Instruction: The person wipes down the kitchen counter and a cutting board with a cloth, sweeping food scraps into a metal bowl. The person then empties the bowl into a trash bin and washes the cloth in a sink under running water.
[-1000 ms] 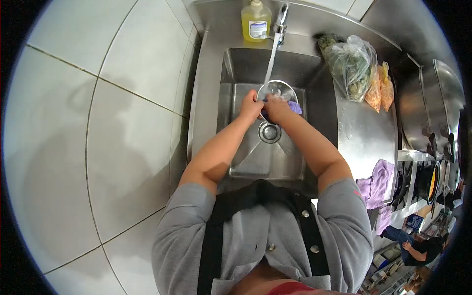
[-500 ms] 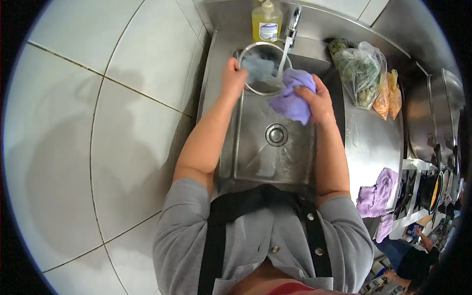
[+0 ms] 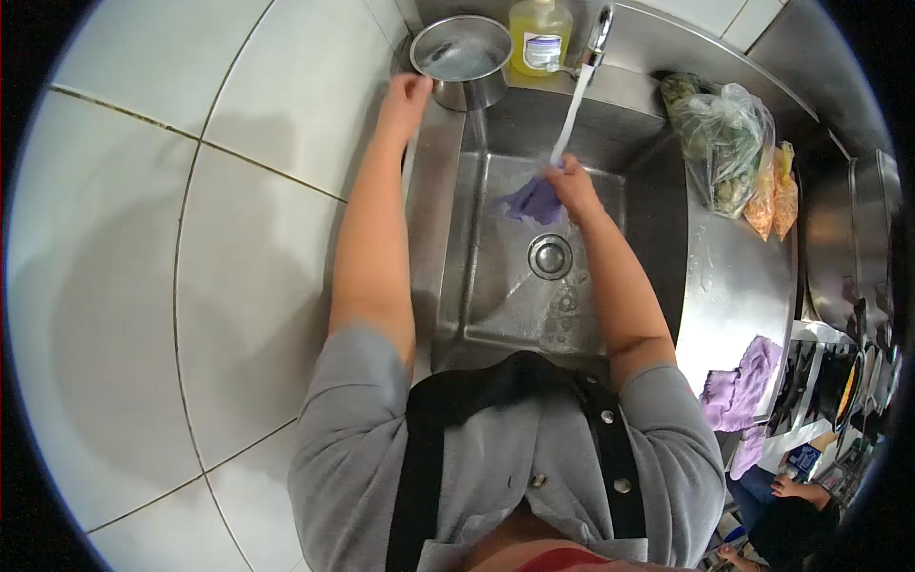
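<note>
My left hand (image 3: pixel 408 103) is closed at the near left side of a round metal pot (image 3: pixel 474 93), gripping its edge or a handle hidden by the fingers. The pot stands at the sink's back left corner, with greyish, cloudy contents. My right hand (image 3: pixel 575 189) grips a purple cloth (image 3: pixel 536 201) over the sink basin (image 3: pixel 496 286). Water from the running faucet (image 3: pixel 598 40) falls onto the cloth and fingers.
A bottle of yellow soap (image 3: pixel 539 38) stands beside the pot. Bagged greens (image 3: pixel 720 143) and small orange-filled bags (image 3: pixel 783 195) lie on the right counter, with another purple cloth (image 3: pixel 743 386) nearer. Large metal pots (image 3: pixel 829 248) stand farther right. Another person (image 3: pixel 791 520) is at lower right.
My left hand has moved the pot out from under the faucet to the back left corner. My right hand has brought the purple cloth left and under the stream.
</note>
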The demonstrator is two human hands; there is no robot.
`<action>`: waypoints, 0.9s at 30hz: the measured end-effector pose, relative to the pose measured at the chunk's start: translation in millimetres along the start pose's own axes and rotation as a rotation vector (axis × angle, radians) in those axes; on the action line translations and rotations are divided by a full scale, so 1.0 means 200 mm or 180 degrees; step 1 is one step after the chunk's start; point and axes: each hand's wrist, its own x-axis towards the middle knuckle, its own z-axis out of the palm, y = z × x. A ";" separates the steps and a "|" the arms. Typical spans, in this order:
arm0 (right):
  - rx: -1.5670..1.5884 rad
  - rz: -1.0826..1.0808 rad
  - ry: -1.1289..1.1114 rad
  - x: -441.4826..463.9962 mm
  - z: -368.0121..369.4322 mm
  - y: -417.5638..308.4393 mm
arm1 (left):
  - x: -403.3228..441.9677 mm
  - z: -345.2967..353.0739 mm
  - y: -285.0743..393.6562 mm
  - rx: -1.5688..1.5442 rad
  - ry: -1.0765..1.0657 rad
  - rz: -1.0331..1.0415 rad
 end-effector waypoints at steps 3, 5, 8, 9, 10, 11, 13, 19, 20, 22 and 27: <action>0.1007 -0.0157 0.0173 0.16 0.06 0.07 | -0.31 0.02 -0.18 0.3262 -0.0218 0.0890; 0.1999 -0.0165 0.0341 0.22 0.11 0.08 | -0.40 0.15 -0.06 0.4019 -0.0327 0.0478; 0.1381 0.0120 0.0729 0.26 0.15 0.06 | -0.38 0.34 -0.13 0.4082 0.0087 0.0771; 0.1368 0.0122 0.0773 0.26 0.13 0.05 | -0.36 0.41 -0.13 0.4050 0.0060 0.0794; 0.1525 -0.0004 0.0456 0.25 0.12 0.05 | -0.35 0.47 -0.16 0.4348 0.0254 0.0612; 0.1678 -0.0133 0.0132 0.23 0.11 0.01 | -0.37 0.53 -0.10 0.4645 0.0457 0.0425; 0.1627 -0.0057 0.0158 0.16 0.07 -0.05 | -0.46 0.69 -0.12 0.3204 -0.0095 0.0508; -0.0365 -0.1831 0.0658 -0.24 0.26 -0.06 | -0.66 0.80 -0.28 -0.2903 -0.1233 -0.2259; -0.0485 -0.2262 0.0565 -0.35 0.33 -0.05 | -0.73 0.78 -0.16 -0.2915 -0.1177 -0.2059; -0.0771 -0.2073 0.0398 -0.44 0.39 -0.05 | -0.55 0.75 -0.73 -0.3641 -0.1966 -0.2813; -0.1071 -0.0535 0.0721 -0.06 0.24 0.09 | -0.71 0.86 -0.43 -0.2736 -0.0963 -0.3090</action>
